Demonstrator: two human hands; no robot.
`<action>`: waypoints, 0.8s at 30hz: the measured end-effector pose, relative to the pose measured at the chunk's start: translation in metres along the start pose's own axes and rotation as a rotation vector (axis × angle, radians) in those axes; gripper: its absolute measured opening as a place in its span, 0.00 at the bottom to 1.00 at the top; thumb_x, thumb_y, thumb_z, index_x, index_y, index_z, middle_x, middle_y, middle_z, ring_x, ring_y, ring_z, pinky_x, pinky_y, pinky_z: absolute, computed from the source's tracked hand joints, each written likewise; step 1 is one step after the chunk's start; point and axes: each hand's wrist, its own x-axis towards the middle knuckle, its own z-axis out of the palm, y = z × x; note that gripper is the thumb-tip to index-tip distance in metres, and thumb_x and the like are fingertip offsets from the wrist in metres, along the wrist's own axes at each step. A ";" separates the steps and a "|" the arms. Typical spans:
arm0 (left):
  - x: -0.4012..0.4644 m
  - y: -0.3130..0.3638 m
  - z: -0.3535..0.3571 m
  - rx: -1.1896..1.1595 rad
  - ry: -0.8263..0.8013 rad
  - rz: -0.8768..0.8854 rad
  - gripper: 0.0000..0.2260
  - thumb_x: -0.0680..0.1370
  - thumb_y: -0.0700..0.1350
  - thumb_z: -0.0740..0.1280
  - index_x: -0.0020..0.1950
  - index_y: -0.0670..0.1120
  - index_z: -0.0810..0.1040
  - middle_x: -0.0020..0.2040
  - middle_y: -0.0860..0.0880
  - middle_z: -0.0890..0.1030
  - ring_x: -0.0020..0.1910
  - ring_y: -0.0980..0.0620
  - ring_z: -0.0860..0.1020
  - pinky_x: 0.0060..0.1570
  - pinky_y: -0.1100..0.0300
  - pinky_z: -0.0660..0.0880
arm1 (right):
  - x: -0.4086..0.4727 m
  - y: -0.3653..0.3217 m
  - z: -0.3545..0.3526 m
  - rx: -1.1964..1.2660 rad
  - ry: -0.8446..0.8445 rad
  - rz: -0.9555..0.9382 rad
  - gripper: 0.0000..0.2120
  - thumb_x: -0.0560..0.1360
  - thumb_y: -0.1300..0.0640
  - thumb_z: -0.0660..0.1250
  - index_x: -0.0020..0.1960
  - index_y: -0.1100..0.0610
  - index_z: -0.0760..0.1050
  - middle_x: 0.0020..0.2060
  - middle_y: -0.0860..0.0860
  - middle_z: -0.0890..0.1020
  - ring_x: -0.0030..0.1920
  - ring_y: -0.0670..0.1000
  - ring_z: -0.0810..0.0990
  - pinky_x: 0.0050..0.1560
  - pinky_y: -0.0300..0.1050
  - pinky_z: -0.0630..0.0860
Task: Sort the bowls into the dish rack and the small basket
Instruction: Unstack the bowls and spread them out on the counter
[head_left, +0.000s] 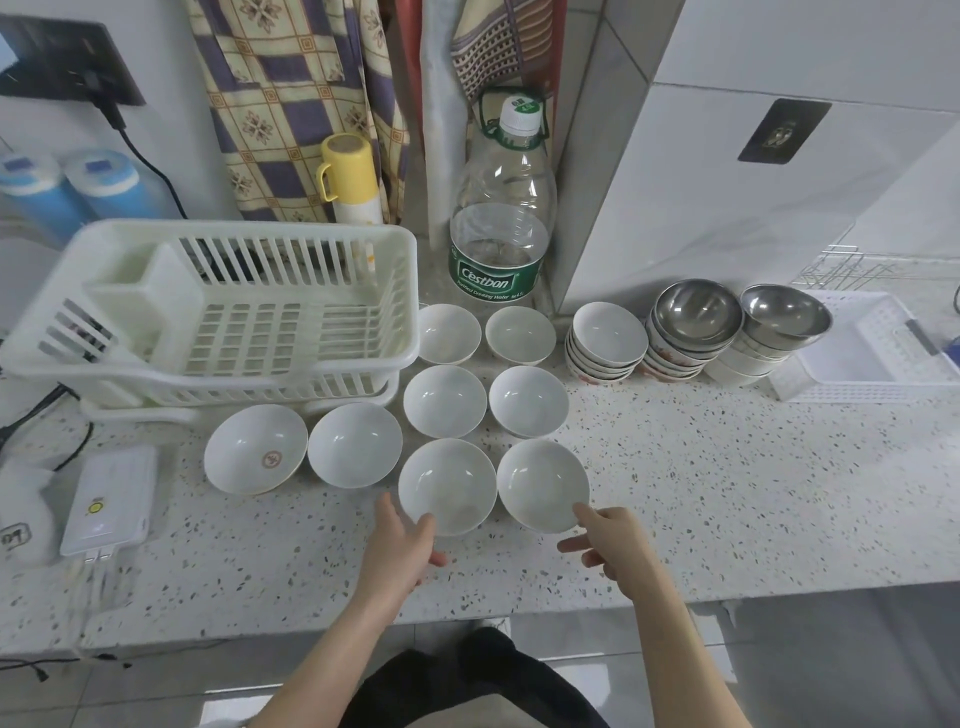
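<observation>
Both hands reach for the two near bowls. The left hand (402, 540) touches one white bowl (447, 486), fingers spread; the right hand (610, 540) touches another bowl (543, 486), fingers loose. Next: grip and lift to the dish rack (218, 312).

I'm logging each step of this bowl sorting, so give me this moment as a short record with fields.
loose bowls: eight white ceramic bowls set singly on the speckled countertop
stacks: three by the wall, two topped by steel bowls
rack: white plastic dish rack, no bowls in it
basket: small white basket at far right
left hand: fingers at the near-left bowl's rim
right hand: fingers at the near-right bowl's rim
</observation>
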 end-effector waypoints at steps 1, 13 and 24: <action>-0.004 -0.002 -0.001 0.012 0.021 0.028 0.30 0.80 0.45 0.61 0.78 0.54 0.49 0.58 0.38 0.80 0.19 0.61 0.74 0.21 0.66 0.67 | 0.000 0.001 -0.002 -0.027 0.029 0.000 0.10 0.80 0.55 0.59 0.43 0.59 0.72 0.30 0.53 0.86 0.19 0.47 0.68 0.20 0.34 0.59; 0.001 0.066 0.057 -0.093 0.181 0.287 0.09 0.81 0.47 0.63 0.58 0.58 0.75 0.34 0.54 0.82 0.31 0.63 0.77 0.35 0.61 0.71 | 0.042 -0.034 -0.069 -0.023 0.215 -0.239 0.19 0.79 0.60 0.57 0.29 0.57 0.65 0.31 0.51 0.85 0.20 0.47 0.60 0.24 0.38 0.58; 0.098 0.184 0.171 -0.052 0.064 0.202 0.28 0.78 0.57 0.63 0.76 0.53 0.59 0.41 0.48 0.84 0.20 0.60 0.69 0.20 0.67 0.64 | 0.092 -0.076 -0.133 0.046 0.044 -0.309 0.15 0.79 0.57 0.59 0.63 0.56 0.76 0.37 0.48 0.86 0.27 0.47 0.70 0.27 0.38 0.70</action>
